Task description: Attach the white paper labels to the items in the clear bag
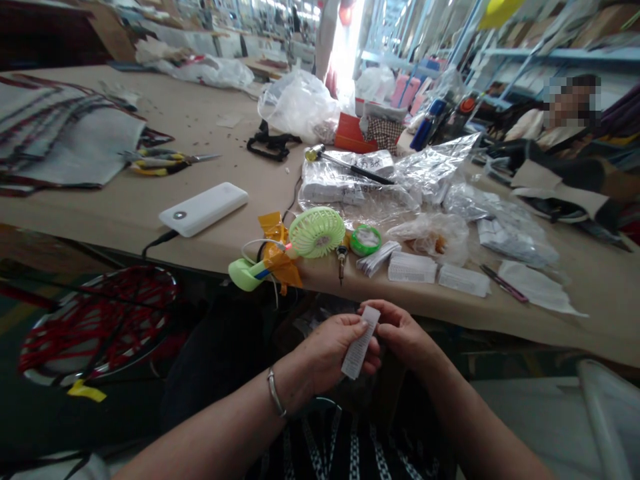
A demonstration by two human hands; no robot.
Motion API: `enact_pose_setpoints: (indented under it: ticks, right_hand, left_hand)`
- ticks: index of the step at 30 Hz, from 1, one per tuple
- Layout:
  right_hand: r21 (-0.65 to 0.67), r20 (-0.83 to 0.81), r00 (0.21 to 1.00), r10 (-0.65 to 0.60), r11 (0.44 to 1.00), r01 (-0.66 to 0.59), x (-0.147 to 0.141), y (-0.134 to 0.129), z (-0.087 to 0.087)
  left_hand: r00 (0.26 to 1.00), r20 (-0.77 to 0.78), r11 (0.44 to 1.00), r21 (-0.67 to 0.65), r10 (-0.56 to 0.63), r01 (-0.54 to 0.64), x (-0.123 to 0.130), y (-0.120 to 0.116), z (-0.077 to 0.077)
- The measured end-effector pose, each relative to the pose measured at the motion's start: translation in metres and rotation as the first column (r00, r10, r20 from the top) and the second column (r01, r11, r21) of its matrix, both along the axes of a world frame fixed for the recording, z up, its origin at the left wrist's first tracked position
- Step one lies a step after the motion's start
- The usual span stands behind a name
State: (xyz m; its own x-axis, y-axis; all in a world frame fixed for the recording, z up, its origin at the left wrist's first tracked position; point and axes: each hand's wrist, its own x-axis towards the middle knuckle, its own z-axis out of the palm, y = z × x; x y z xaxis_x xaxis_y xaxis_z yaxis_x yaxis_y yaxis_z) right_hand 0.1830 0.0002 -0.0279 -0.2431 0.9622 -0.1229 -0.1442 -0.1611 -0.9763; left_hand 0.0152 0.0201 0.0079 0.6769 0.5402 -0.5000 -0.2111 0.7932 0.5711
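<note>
My left hand is closed around a thin stack of white printed labels, held tilted in front of the table edge. The thumb presses on their face, with the fingers behind. At the upper right edge of the stack, my right hand has its fingers bent in a pinch on the labels; its fingertips are partly hidden. On the table just beyond lie a label pile, another label pile and a fanned bundle of labels. A round green tin sits beside them.
A green fan is taped at the table edge, near a screwdriver-like tool. Further left are a white power bank and yellow-handled pliers. A hammer rests on plastic-wrapped bundles. Another person sits at the far right.
</note>
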Motion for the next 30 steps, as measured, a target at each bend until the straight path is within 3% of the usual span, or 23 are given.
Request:
enact_pose_setpoints:
  ticks: [2, 4, 8, 11, 15, 18, 20, 23, 27, 30]
  right_hand:
    - [-0.107, -0.146, 0.985, 0.096, 0.988, -0.113, 0.0, 0.003, -0.003]
    - [-0.154, -0.239, 0.964, 0.117, 0.976, -0.156, -0.003, 0.004, -0.003]
    - [-0.142, -0.355, 0.925, 0.134, 0.97, -0.195, -0.009, 0.004, 0.0]
    - [-0.134, -0.34, 0.928, 0.151, 0.969, -0.207, -0.01, 0.004, 0.001]
    - [-0.115, -0.14, 0.986, 0.086, 0.988, -0.103, -0.009, 0.002, 0.001]
    - [0.048, 0.141, 0.989, -0.046, 0.998, 0.04, -0.008, -0.002, 0.008]
    - [0.239, 0.352, 0.925, -0.142, 0.969, 0.058, -0.009, -0.004, 0.015]
    - [0.447, 0.548, 0.795, -0.26, 0.894, -0.015, -0.012, -0.006, 0.023]
    - [0.501, 0.655, 0.691, -0.306, 0.86, -0.094, -0.018, -0.007, 0.024]
    - [0.501, 0.649, 0.687, -0.326, 0.863, -0.064, -0.021, -0.007, 0.022]
  left_hand:
    - [0.999, 0.018, 0.999, 0.017, -0.051, 0.051, 0.0, -0.002, -0.001]
    - [0.995, 0.022, 0.994, 0.037, -0.102, 0.101, -0.001, -0.003, -0.001]
    - [0.99, -0.004, 0.988, 0.059, -0.142, 0.142, -0.002, -0.005, 0.0]
    - [0.989, -0.015, 0.988, 0.053, -0.147, 0.147, -0.003, -0.006, -0.002]
    - [0.991, -0.037, 0.99, 0.049, -0.131, 0.132, -0.004, -0.005, -0.005]
    - [0.997, -0.037, 0.996, 0.058, -0.07, 0.072, -0.005, -0.003, -0.007]
    - [0.999, -0.031, 0.997, 0.071, -0.023, 0.025, -0.006, -0.001, -0.007]
    - [0.999, -0.026, 0.996, 0.084, 0.02, -0.018, -0.006, -0.001, -0.008]
    - [0.998, -0.041, 0.996, 0.089, 0.037, -0.033, -0.006, -0.001, -0.01]
    - [0.999, -0.029, 0.995, 0.091, 0.036, -0.033, -0.007, -0.001, -0.011]
